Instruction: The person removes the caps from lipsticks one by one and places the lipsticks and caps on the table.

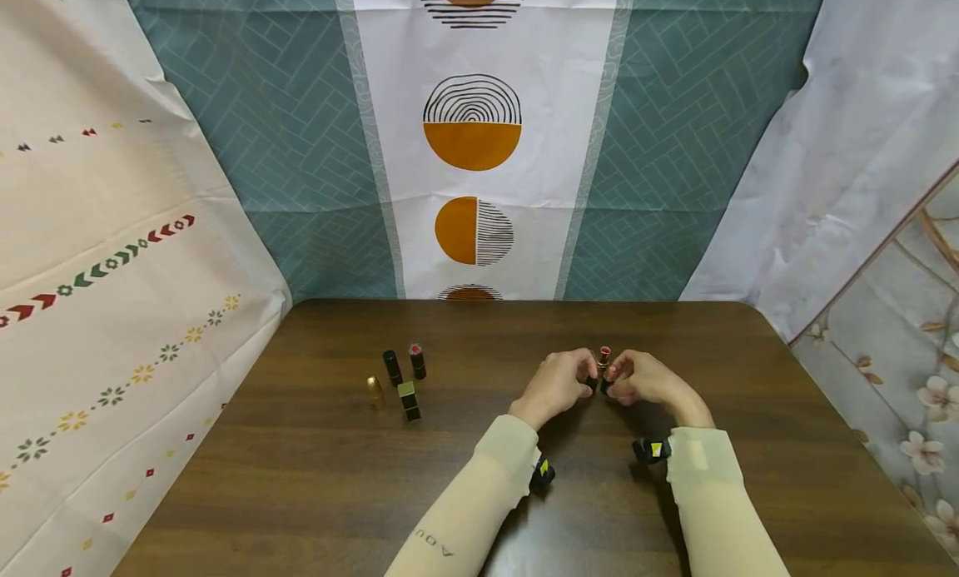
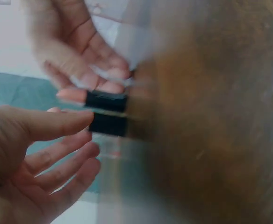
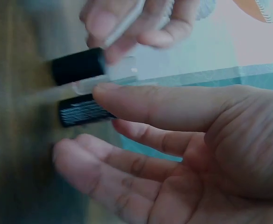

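Observation:
My left hand [image 1: 558, 385] pinches a short black lipstick cap [image 3: 78, 66] between thumb and fingers. Close beside it, my right hand [image 1: 650, 379] pinches a black lipstick tube [image 3: 82, 112] with fine pale print on its side. The two black pieces lie side by side with a narrow gap, low over the table. In the head view, a red-tipped lipstick [image 1: 603, 356] with a gold band shows upright between the hands; its lower part is hard to make out. Both wrist views are blurred, and whether the pieces touch the tabletop cannot be told.
On the brown table [image 1: 322, 477], to the left, stand a black tube [image 1: 392, 367], a red-topped lipstick [image 1: 417, 360], a gold bullet-shaped tube [image 1: 375, 391] and a black case with a gold square top [image 1: 409, 400]. Patterned curtains [image 1: 472, 227] hang behind the far edge.

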Motion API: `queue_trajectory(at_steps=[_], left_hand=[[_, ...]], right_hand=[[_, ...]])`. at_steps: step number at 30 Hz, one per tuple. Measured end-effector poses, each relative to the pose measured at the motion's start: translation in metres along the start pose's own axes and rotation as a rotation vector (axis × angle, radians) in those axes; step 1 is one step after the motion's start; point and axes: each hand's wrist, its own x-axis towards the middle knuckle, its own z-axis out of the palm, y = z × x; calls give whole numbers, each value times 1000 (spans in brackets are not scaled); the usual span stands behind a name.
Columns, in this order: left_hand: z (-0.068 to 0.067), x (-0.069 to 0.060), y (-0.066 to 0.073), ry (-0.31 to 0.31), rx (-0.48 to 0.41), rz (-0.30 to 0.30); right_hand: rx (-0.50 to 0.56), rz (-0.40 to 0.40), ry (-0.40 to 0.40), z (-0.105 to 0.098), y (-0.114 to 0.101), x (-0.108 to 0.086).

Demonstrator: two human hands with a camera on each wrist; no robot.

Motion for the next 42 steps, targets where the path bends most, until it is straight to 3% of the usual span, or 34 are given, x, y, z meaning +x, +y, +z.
queue_trajectory(at_steps=[6, 16, 20, 25, 28, 36, 42], left_hand=[[-24, -7, -3, -64, -57, -5], [-47, -19, -7, -191, -8, 8], [-55, -24, -10, -189, -20, 34], [-71, -31, -10, -178, -56, 50], [-81, -35, -9, -168, -80, 43], [-95, -46, -14, -137, -85, 16], [-102, -54, -22, -114, -97, -8]], right_hand=[[-119, -15, 8, -10, -14, -10], [-217, -91, 99, -13, -40, -27], [-145, -230, 98, -12, -49, -30], [83, -352, 35, -2, -51, -20], [148, -362, 31, 8, -50, -12], [115, -357, -35, 33, -55, 3], [119, -363, -37, 39, -60, 5]])
